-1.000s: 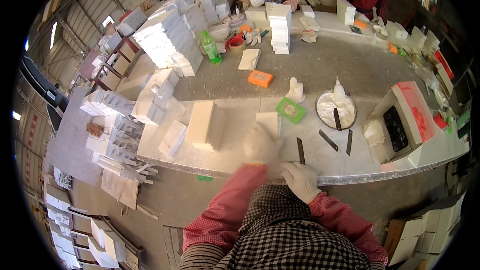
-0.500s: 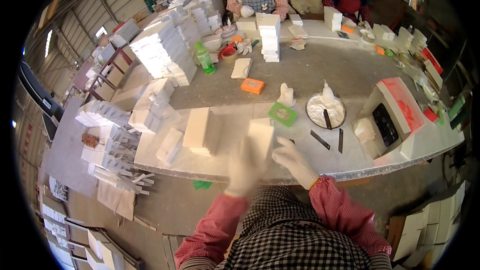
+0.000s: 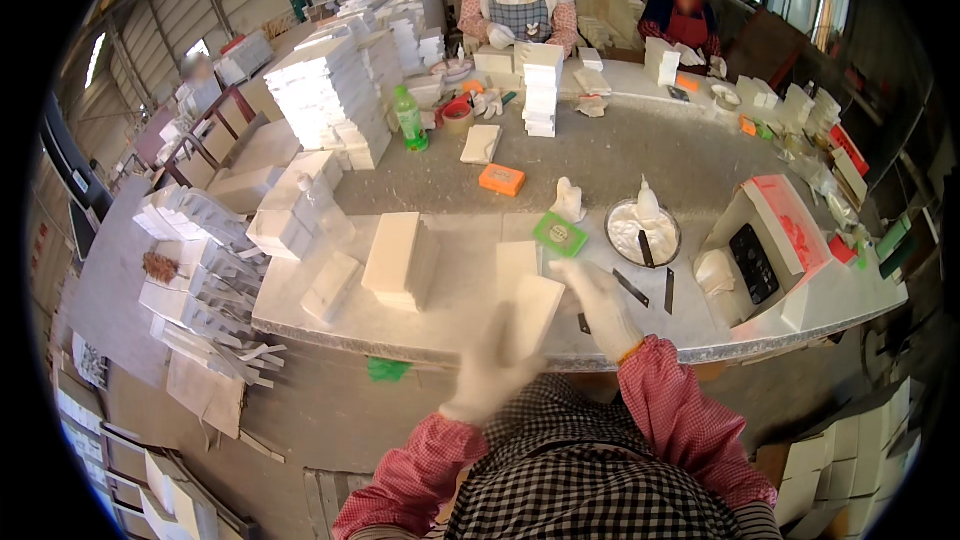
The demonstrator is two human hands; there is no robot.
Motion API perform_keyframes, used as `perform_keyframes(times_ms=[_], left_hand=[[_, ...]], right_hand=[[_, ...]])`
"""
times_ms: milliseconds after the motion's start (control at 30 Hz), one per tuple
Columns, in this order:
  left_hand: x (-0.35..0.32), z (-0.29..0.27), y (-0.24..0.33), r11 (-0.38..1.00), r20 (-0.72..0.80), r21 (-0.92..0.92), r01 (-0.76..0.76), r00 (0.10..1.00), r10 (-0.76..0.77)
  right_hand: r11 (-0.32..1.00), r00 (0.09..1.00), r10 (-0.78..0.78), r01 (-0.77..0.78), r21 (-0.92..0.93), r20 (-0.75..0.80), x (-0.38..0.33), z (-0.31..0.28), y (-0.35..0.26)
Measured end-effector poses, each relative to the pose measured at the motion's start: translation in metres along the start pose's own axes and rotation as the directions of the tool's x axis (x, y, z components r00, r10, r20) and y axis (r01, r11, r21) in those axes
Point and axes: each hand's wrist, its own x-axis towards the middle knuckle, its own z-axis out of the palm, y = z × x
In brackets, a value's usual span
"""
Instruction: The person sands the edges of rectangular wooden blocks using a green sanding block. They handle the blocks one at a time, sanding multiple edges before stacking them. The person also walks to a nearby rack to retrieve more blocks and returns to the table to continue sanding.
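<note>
My left hand (image 3: 497,370), in a white glove and blurred by motion, grips a white rectangular tile (image 3: 537,305) by its left side at the near edge of the table. The tile is tilted over another white tile (image 3: 517,258) that lies on the tabletop. My right hand (image 3: 600,305), also gloved, is just right of the held tile, its fingers stretched forward and holding nothing. A stack of white tiles (image 3: 395,255) stands left of my hands. Dark flat blades (image 3: 669,292) lie to the right of my right hand, near a bowl of white paste (image 3: 625,223).
A green box (image 3: 560,234), an orange box (image 3: 501,180) and a green bottle (image 3: 410,120) stand farther back. A cardboard box (image 3: 765,250) is at the right. Tall tile stacks (image 3: 325,105) rise at the back left. A co-worker (image 3: 520,10) stands across the table, another sits farther right.
My left hand has brought the tile nearer to me and tilted it, uncovering the tile behind. My right hand has shifted slightly. The view has moved a little.
</note>
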Motion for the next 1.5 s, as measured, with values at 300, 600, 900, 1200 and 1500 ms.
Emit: perform_keyframes(times_ms=[300, 600, 900, 1200, 1500], left_hand=[[0.017, 0.011, 0.019, 0.907, -0.072, 0.391, -0.153, 0.978, 0.196], [0.019, 0.001, -0.039, 0.960, 0.076, -0.206, 0.191, 0.981, -0.179], [0.020, 0.003, -0.032, 0.318, 0.300, -0.774, 0.547, 0.760, -0.577], [0.024, -0.006, -0.020, 0.486, 0.508, -0.482, 0.729, 0.684, -0.523], [0.024, 0.006, -0.028, 0.402, 0.322, -0.649, 0.646, 0.712, -0.625]], right_hand=[[0.983, 0.991, 0.122, -0.128, 0.128, 0.049, -0.033, 0.021, 0.020], [0.932, 0.979, 0.204, -0.188, 0.309, -0.019, -0.022, -0.007, 0.056], [0.853, 0.985, 0.170, -0.156, 0.498, 0.017, -0.003, 0.000, 0.070], [0.759, 0.931, 0.350, -0.349, 0.550, 0.109, -0.002, 0.008, 0.065], [0.877, 0.949, 0.258, -0.309, 0.368, 0.182, -0.009, 0.017, 0.069]])
